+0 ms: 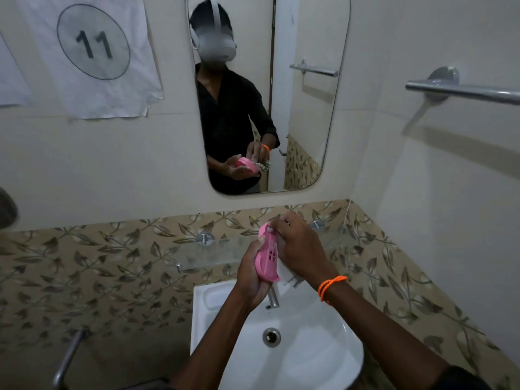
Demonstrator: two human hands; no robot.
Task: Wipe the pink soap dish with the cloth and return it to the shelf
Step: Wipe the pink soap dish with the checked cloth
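Both hands work over the sink (213, 299): left hand (251, 273) grips pink soap dish (266, 256), right hand (299, 244) presses cloth (285, 274) into it, wiping step underway; next, set it on glass shelf (213, 250).

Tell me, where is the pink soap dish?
In the head view's middle, the pink soap dish is gripped by the left hand, above the sink.
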